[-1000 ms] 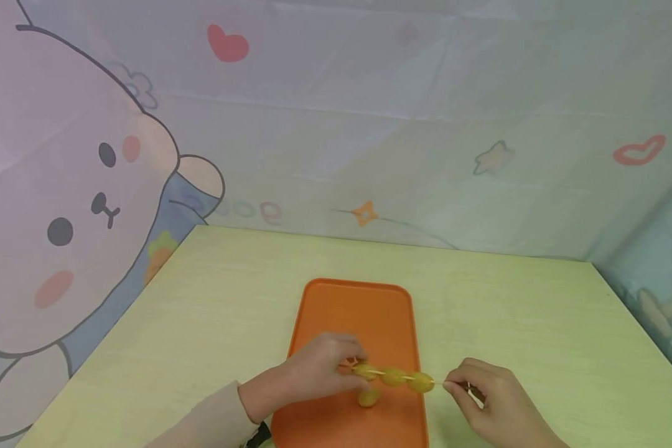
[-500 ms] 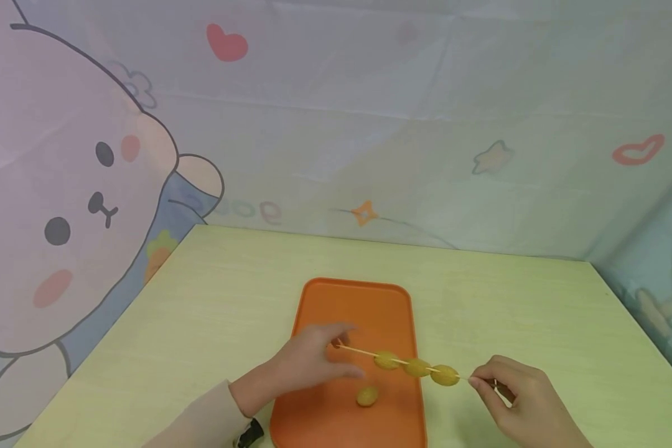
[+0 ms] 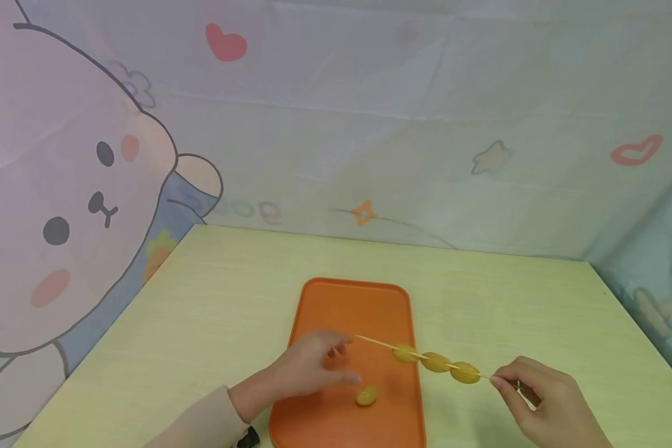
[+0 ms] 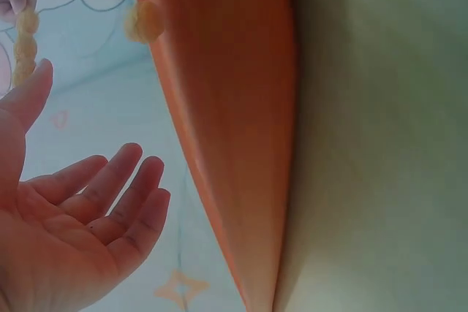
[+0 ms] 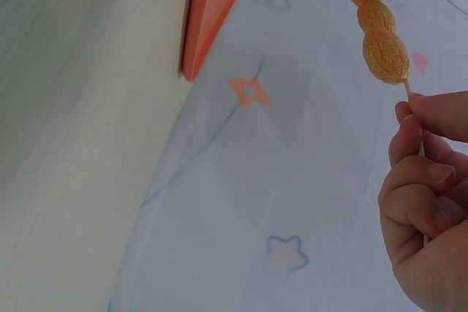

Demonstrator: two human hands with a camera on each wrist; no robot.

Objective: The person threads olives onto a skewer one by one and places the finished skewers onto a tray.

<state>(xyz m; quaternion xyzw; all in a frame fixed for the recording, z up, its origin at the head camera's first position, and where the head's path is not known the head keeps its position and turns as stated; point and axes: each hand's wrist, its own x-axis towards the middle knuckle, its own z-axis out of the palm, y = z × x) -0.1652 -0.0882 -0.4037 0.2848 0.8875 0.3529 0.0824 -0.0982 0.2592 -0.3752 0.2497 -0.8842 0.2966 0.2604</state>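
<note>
Skewer (image 3: 374,341), threaded with three yellow pieces (image 3: 435,362), is gripped in your right hand (image 3: 549,398) just behind them, its bare tip over the orange tray (image 3: 358,305) and near your left hand (image 3: 305,366), which is empty, thumb and fingers apart; a loose yellow piece (image 3: 366,396) lies on the tray, and the tray sits on the pale table (image 3: 509,298)

A plain, pale beige sleeve (image 3: 198,420) is worn on the left, its cuff (image 3: 234,409) straight-edged. Just below the cuff shows a small black object (image 3: 249,438), too unclear to identify. The left hand (image 3: 307,368) and right hand (image 3: 550,401) are bare, with short fingernails (image 5: 442,172) on the right.
</note>
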